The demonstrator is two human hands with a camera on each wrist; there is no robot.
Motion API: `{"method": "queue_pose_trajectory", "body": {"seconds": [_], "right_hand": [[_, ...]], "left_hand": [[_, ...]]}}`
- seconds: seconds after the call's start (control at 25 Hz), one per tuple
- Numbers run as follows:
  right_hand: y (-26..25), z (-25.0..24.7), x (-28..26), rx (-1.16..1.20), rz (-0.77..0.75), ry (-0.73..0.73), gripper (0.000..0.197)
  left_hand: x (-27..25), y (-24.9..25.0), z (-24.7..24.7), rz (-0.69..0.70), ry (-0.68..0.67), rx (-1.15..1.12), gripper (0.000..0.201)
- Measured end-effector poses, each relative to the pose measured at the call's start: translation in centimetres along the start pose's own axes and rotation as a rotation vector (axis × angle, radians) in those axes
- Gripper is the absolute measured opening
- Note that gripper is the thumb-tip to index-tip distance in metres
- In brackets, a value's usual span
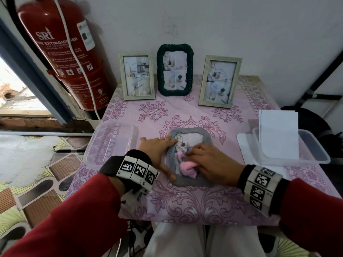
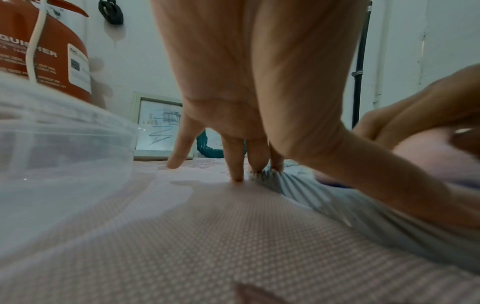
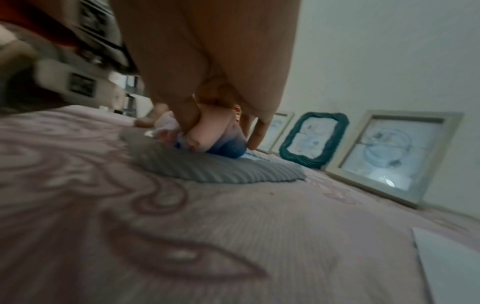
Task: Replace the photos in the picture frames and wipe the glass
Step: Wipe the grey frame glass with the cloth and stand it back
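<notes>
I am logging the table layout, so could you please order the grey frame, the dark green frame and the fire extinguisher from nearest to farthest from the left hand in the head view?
1. grey frame: flat on the table, under the left hand.
2. dark green frame: upright at the back, centre.
3. fire extinguisher: far back left, beside the table.

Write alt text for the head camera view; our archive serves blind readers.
Seen from above, a person's right hand presses a pink cloth on the glass of a grey frame lying flat on a floral tablecloth, while the left hand steadies its edge with straight fingers. Three framed photos stand against the wall behind, with clear plastic tubs at either side.
</notes>
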State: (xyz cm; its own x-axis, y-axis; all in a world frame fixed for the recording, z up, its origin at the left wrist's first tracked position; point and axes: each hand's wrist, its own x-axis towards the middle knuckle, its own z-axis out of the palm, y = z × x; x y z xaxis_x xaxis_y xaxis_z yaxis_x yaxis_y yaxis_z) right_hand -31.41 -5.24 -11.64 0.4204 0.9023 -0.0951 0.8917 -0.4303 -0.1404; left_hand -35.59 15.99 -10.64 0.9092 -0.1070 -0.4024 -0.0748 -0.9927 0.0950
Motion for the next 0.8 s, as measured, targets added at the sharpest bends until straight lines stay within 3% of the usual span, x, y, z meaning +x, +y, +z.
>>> {"method": "queue_pose_trajectory", "body": {"seconds": [0.12,0.32,0.56,0.72,0.8], "right_hand": [[-0.5,-0.1,-2.4,-0.213,-0.061,0.11,0.039],[3.6,-1.3,-0.9,-0.349,0.078,0.114,0.026],[2.5,0.1,3.6,0.001,0.124,0.038,0.034],[-1.3,0.5,1.1,0.127,-0.046,0.0,0.039],[-1.5,0.3,-1.0,0.089,-0.134,0.05,0.033]], "left_hand": [[0.1,-0.1,0.0,0.005,0.005,0.024,0.125],[0.4,-0.3,0.3,0.02,0.009,0.002,0.125],[0.4,-0.2,0.4,0.015,0.011,0.007,0.125],[0.3,-0.1,0.2,0.004,0.012,0.039,0.125],[0.3,-0.1,0.2,0.002,0.015,0.053,0.125]]}}
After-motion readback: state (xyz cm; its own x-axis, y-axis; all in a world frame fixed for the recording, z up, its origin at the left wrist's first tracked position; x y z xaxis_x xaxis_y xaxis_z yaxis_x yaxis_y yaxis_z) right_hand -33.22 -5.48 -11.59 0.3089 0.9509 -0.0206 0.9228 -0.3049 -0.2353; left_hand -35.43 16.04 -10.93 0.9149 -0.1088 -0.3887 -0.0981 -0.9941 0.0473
